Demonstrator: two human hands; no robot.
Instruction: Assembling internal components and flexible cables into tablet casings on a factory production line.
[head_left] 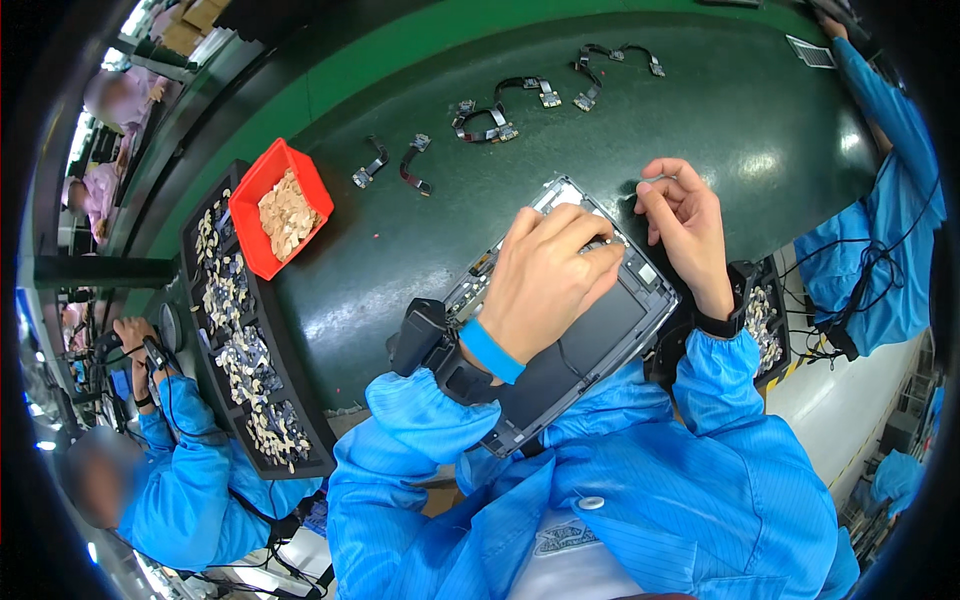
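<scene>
A dark grey tablet housing (625, 318) lies tilted at the near table edge, its inside facing up, with small parts and a cable showing along its frame. My left hand (552, 268) is over its upper part. The fingers are bent and pressed together at the far right of the frame; whatever they pinch is hidden beneath them. Just off the housing's right corner, my right hand (690, 218) hovers with loosely curled fingers, thumb and forefinger apart. I see nothing held in it. A blue band (492, 352) circles my left wrist, beside a black strapped device (425, 340).
Several flex cables with small boards (487, 125) lie across the green table (400, 270). At left, a red bin (243, 215) of tan pieces stands by a black compartment tray (318, 430) of small parts. Another parts tray (768, 325) sits at right. Co-workers (190, 460) flank both sides.
</scene>
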